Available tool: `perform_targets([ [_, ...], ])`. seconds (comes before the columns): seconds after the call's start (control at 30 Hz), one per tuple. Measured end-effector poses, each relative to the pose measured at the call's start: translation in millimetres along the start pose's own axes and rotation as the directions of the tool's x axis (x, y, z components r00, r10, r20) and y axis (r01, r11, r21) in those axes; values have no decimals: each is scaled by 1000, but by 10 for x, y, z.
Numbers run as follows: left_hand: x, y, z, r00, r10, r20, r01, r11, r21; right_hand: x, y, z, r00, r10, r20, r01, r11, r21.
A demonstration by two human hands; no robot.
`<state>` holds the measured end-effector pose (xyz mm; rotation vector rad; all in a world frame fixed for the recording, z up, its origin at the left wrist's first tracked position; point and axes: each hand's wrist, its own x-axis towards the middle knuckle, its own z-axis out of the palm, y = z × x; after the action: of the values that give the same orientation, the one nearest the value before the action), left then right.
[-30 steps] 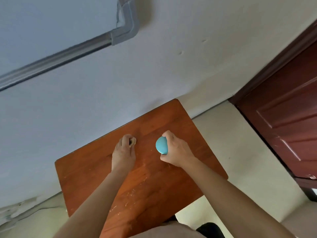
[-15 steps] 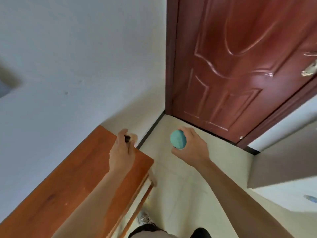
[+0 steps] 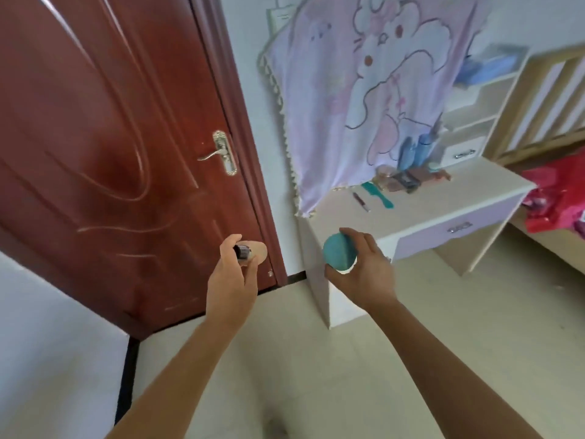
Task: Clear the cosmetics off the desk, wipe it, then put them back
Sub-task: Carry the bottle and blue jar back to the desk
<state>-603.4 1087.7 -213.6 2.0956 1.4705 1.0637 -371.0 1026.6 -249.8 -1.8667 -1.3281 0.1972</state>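
Observation:
My right hand grips a round teal compact in front of the near left corner of the white and lilac desk. My left hand is closed on a beige sponge puff and a small dark tube, out before the door. On the desk lie a teal comb, a thin dark pencil, a dark palette and blue bottles at the back.
A dark red door with a metal handle stands on the left. A pastel cartoon cloth hangs over the desk's back. A bed with red fabric and a wooden frame is at the right. Pale floor lies below.
The view has swung right from the brown wooden table past the door to the white desk. Both hands kept hold of their items and now hang over the floor near the desk.

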Motion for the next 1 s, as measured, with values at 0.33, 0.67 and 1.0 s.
perform_targets([
  [0.33,1018,677,2084,948,226,225,-190,967,-170,867,1536,-572,956,289,-48,-293,946,-142],
  [0.67,2464,1619,3827,860,340,381,-269,936,-229,2323,2608,-1255,907,386,-169,-417,881,-224],
  [1.0,2850,2355,5498,816,312,487,-239,949,-207,3133,4134,-1746,868,460,-187,-489,856,-166],
])
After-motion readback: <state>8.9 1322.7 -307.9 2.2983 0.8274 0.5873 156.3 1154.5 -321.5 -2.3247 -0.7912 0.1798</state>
